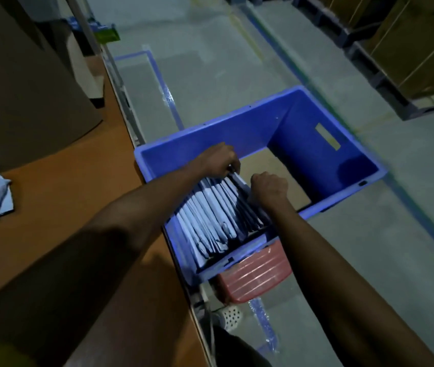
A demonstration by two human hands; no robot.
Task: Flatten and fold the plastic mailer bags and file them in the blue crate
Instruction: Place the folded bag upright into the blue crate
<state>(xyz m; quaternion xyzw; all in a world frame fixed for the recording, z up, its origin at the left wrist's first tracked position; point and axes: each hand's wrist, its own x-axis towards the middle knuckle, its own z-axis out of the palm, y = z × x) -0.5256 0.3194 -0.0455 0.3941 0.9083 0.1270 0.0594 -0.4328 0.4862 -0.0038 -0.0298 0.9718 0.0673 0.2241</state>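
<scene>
Blue crate [316, 120] on floor beside desk [59, 207]. Filed mailers [210, 218] stand upright at crate's near end. Left hand [217, 160] and right hand [268, 188] both pinch the farthest mailer [238, 178]; seat it fully, edges level, pressed against the row.

A red ribbed plastic stool [255, 271] stands on the grey concrete floor [237, 70], beside the brown wooden table [51, 202]. Brown cardboard boxes [417, 49] rest on dark pallets [385, 86] far right.
</scene>
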